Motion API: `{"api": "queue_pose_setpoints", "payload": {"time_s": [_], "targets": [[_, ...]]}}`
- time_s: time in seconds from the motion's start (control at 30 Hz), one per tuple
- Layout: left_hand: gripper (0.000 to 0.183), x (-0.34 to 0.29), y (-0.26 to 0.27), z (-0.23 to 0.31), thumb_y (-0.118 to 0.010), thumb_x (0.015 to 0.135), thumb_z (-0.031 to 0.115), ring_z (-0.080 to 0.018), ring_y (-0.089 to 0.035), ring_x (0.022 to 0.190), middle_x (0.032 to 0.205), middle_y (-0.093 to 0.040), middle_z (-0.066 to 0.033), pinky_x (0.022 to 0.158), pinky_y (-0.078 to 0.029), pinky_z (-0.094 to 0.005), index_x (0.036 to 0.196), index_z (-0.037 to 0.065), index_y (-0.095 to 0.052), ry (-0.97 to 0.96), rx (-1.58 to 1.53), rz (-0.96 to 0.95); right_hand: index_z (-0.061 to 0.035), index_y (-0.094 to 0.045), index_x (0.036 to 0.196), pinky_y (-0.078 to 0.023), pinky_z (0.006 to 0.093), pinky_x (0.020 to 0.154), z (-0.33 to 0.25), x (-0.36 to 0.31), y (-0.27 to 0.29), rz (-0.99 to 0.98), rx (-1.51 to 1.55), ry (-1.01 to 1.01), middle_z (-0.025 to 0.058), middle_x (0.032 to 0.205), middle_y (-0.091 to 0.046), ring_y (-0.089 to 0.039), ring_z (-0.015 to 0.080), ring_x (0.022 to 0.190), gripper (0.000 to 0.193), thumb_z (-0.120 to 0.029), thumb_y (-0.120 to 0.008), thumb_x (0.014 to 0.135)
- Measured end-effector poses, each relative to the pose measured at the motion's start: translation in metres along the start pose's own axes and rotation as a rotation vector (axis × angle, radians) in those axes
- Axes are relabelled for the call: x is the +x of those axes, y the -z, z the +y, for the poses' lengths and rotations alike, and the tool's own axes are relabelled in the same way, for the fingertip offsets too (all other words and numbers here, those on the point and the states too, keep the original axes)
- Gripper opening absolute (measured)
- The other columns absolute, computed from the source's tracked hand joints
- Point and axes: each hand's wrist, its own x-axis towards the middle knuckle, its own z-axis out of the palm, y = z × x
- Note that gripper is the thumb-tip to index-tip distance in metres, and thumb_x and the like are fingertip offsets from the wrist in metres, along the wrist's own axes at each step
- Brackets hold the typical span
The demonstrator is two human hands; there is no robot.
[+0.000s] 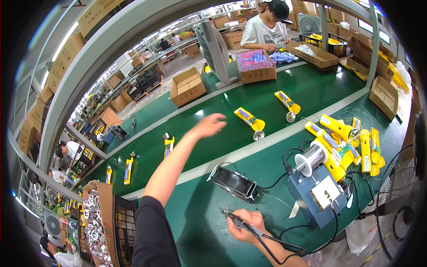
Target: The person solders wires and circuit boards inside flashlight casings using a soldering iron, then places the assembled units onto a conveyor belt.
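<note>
My left hand [210, 126] reaches out above the green conveyor belt [200, 147]. Its fingers are stretched out and nothing is in them. To its right on the belt lies a yellow torch housing [249, 118] with a battery, wires and a round silver reflector. Farther right sits a similar yellow torch housing [288, 102]. Over the green bench, my right hand [247, 225] is closed around what looks like a soldering iron [240, 222]. A black cable runs back from the tool along my right forearm. Its metal end points up and left.
A blue box [307, 196] carries a wire spool [310, 159], beside a pile of yellow housings [349, 142]. A small black fan [234, 182] lies on the bench. A box of reflectors [94, 227] stands left. Across the belt, a person [267, 31] works behind a carton [255, 66].
</note>
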Motion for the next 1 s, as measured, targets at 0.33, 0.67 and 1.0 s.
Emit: {"api": "queue_pose_setpoints", "payload": {"time_s": [0.33,0.67,1.0], "targets": [[0.069,0.111,-0.086,0.068,-0.026,0.081,0.06,-0.0303,-0.06,0.079,0.101,-0.056,-0.016,0.063,-0.05,-0.038,0.115,0.003,-0.047,0.542,0.539,-0.174,-0.0063,-0.052,0.07,-0.041,0.0281,0.038,-0.006,-0.004,-0.001,-0.054,0.03,-0.025,0.0048,0.05,-0.051,-0.051,0.0206,0.038,0.017,-0.007,-0.066,0.06],[0.032,0.04,-0.035,-0.019,-0.052,0.067,0.01,-0.0316,-0.055,0.09,0.097,-0.057,-0.0157,0.073,-0.044,-0.0393,0.098,0.01,-0.05,0.28,0.652,0.024,-0.0064,-0.05,0.071,-0.042,0.0274,0.04,-0.009,0.004,-0.002,-0.021,0.063,-0.068,0.0064,0.049,-0.051,-0.054,0.0201,0.041,0.012,-0.009,-0.062,0.068],[0.037,-0.207,-0.008,-0.043,-0.045,0.059,-0.013,-0.0311,-0.044,0.098,0.094,-0.048,-0.0133,0.083,-0.037,-0.0373,0.088,0.009,-0.051,-0.026,0.465,0.335,-0.0035,-0.052,0.074,-0.041,0.0224,0.042,-0.009,0.002,0.004,0.125,0.091,-0.121,0.0031,0.055,-0.053,-0.052,0.0094,0.045,0.01,-0.008,-0.06,0.071]]}}
